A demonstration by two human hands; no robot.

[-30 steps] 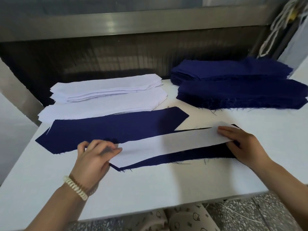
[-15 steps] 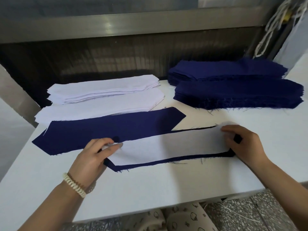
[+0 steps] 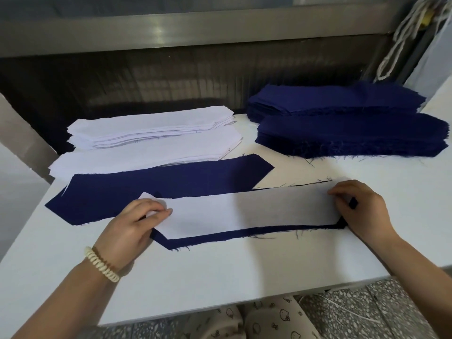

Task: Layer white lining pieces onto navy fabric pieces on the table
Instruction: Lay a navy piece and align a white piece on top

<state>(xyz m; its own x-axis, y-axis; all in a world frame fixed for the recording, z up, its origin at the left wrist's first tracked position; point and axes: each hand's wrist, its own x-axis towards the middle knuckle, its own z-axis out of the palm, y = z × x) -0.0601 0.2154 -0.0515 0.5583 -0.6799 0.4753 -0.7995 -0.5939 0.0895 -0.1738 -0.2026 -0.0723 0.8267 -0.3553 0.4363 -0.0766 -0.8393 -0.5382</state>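
A long white lining piece (image 3: 247, 211) lies on a navy fabric piece (image 3: 234, 236) near the table's front; a navy strip shows along the near edge. My left hand (image 3: 133, 226) pinches the lining's pointed left end. My right hand (image 3: 359, 206) holds the lining's right end, fingers curled over it, with the navy tip showing beside it. A second navy piece (image 3: 156, 184) lies flat just behind, bare of lining.
Two stacks of white lining (image 3: 151, 133) sit at the back left and two stacks of navy pieces (image 3: 349, 123) at the back right. The white table (image 3: 220, 277) ends close to me; a dark recess runs behind it.
The white lining has slid left and down onto the navy piece, now covering most of it. Both hands moved with its ends; the left end now overlaps the rear navy piece.
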